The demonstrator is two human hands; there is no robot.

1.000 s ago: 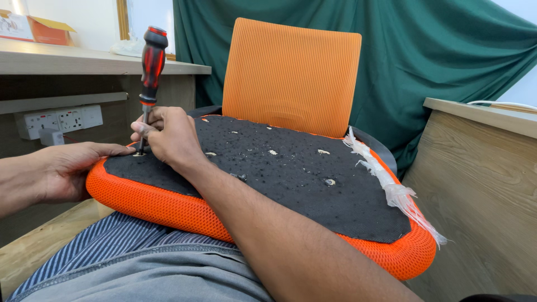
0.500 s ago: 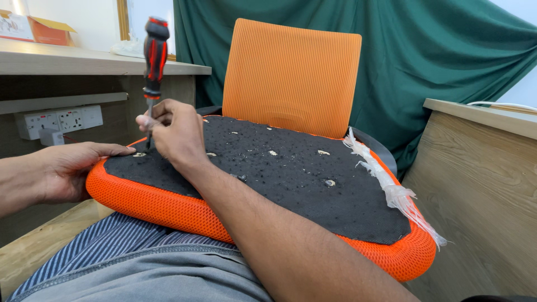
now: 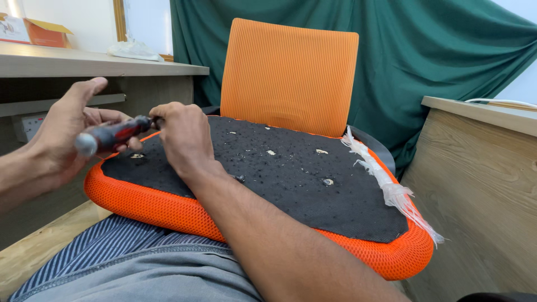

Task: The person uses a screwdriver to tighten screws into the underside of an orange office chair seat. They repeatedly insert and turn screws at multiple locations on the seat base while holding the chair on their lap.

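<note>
Head view: left hand (image 3: 67,131) w/ fingers spread, palm cradling butt end of screwdriver (image 3: 112,134), lying roughly level above seat cushion (image 3: 268,184) front-left corner. Right hand (image 3: 182,134) pinched shut on its shaft end. Cushion sits underside-up on lap, orange backrest (image 3: 288,75) behind.

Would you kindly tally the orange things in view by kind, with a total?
Orange chair seat cushion, upside down on the lap: 1
Orange chair backrest: 1
Orange cardboard box on the desk: 1
Total: 3
</note>
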